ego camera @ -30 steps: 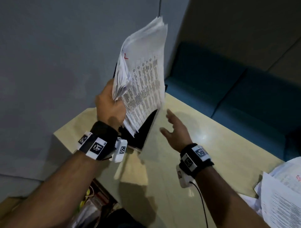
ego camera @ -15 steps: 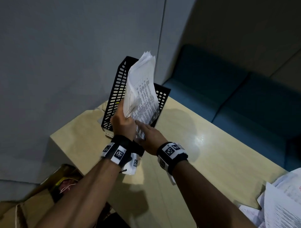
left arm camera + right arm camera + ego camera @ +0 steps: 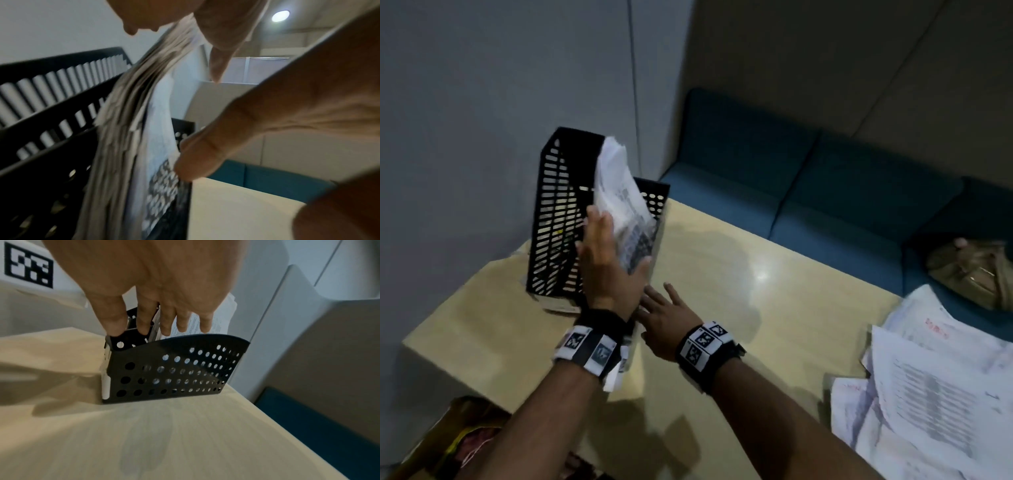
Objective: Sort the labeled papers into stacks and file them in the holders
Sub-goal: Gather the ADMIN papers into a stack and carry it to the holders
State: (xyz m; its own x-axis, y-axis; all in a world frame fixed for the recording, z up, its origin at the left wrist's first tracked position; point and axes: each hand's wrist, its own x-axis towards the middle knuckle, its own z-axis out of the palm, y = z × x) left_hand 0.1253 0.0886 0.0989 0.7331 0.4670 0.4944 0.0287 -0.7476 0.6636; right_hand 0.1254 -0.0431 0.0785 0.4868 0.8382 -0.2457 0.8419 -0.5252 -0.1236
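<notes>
A black perforated file holder [image 3: 554,219] stands on the table's far left corner, near the wall. A thick stack of printed papers [image 3: 619,185] stands in its right compartment, its top sticking out above the rim. My left hand [image 3: 606,260] holds that stack, fingers flat on its left face and thumb on the printed front sheet [image 3: 160,162]. The right hand [image 3: 664,308] hovers just in front of the holder's low end [image 3: 174,369], fingers spread and holding nothing. I cannot tell whether its fingertips [image 3: 144,327] touch the holder's front rim.
Loose printed sheets [image 3: 928,394] lie in a heap at the table's [image 3: 756,308] right edge. A teal bench [image 3: 808,192] runs behind the table, with a tan bag [image 3: 969,274] on it. A cardboard box [image 3: 465,438] sits on the floor at lower left.
The stack, held high a second ago, has gone down into the holder. My right hand has left the stack's lower edge and drawn back with fingers spread.
</notes>
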